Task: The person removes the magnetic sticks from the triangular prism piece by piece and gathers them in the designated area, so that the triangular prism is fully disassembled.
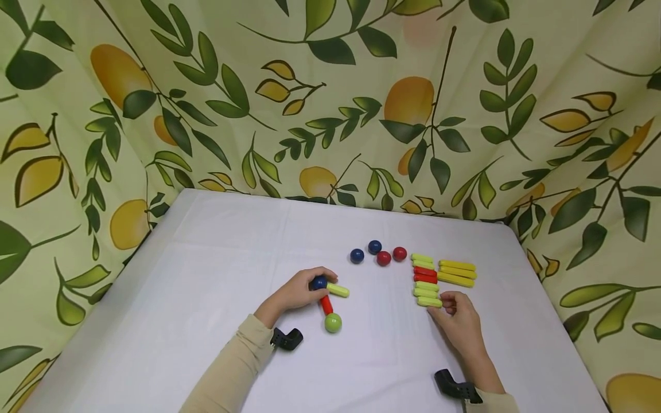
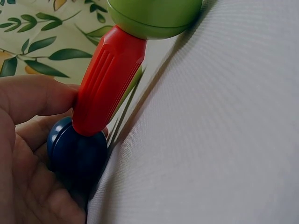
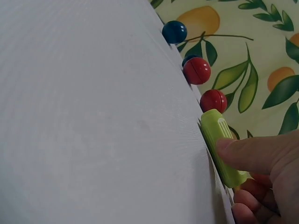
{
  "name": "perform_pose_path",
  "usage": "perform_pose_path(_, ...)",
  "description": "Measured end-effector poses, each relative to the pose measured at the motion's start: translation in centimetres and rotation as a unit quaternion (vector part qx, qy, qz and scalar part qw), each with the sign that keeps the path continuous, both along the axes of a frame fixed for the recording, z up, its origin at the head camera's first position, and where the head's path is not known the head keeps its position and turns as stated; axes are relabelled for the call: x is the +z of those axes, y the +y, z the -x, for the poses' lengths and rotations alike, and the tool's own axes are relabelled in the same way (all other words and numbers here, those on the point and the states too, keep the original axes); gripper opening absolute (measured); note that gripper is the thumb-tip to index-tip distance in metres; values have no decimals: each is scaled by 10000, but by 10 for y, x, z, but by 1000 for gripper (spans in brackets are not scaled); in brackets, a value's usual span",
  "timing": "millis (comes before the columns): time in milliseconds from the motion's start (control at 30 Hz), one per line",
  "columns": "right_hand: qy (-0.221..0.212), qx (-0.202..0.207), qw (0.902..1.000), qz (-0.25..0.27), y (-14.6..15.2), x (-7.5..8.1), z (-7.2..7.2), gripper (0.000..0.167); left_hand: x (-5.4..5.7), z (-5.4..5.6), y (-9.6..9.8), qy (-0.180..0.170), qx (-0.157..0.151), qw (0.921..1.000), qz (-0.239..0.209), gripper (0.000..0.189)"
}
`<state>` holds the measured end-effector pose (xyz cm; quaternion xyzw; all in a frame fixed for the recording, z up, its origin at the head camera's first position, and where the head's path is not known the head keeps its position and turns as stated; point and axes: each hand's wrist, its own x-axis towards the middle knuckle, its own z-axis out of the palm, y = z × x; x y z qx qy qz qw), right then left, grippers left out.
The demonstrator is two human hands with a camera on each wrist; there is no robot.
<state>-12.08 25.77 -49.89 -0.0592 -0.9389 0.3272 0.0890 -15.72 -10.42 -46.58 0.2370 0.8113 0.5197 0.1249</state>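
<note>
My left hand (image 1: pixel 298 290) grips a blue ball (image 1: pixel 318 282) close over the white table. A red stick (image 2: pixel 106 84) joins that ball to a light green ball (image 1: pixel 333 323) on the near side. Beside the fingers, a light green stick (image 1: pixel 338 291) points right from the blue ball. At the near end of a column of light green and red sticks, my right hand (image 1: pixel 461 323) pinches another light green stick (image 3: pixel 216 128). Its thumb lies on top of the stick in the right wrist view, with the other fingers curled behind.
Two blue balls (image 1: pixel 357 256) and two red balls (image 1: pixel 384 258) sit behind, between the hands. Several yellow sticks (image 1: pixel 457 274) lie right of the column, which includes red sticks (image 1: pixel 426 278). A leaf-patterned curtain (image 1: pixel 330 132) stands around the white table (image 1: pixel 227 241).
</note>
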Motion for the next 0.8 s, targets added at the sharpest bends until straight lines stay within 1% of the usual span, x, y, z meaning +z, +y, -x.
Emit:
perform_pose_path(67, -94, 3, 9999, 52, -1, 1, 0, 47, 1, 0, -1, -47, -29, 10000, -33, 30)
perform_pose_path(133, -56, 25, 9999, 92, -2, 1, 0, 54, 2, 0, -2, -39, -88, 10000, -4, 30)
perform_pose_path(233, 222, 101, 9995, 219, -2, 2, -1, 62, 4, -1, -3, -17, -155, 9999, 57, 30)
perform_pose_path(300, 406, 73, 9988, 246, -3, 2, -2, 64, 6, -1, -3, 3, -174, 9998, 96, 30)
perform_pose_path(400, 603, -11, 9975, 359, -6, 4, -3, 63, 7, -1, -3, -9, -182, 9998, 94, 30)
perform_pose_path(467, 643, 11, 9971, 397, -9, 6, -4, 62, 7, -1, -3, -32, -184, 9998, 90, 30)
perform_pose_path(567, 670, 237, 9961, 520, -16, 10, -4, 60, 8, -2, -3, -60, -186, 9998, 105, 30)
perform_pose_path(633, 577, 408, 9960, 546, -22, 14, -3, 59, 8, -1, -3, -51, -186, 9997, 130, 30)
perform_pose_path(800, 216, 761, 9943, 714, -41, 24, 1, 54, -19, 10, -4, -23, -38, 9998, 169, 30)
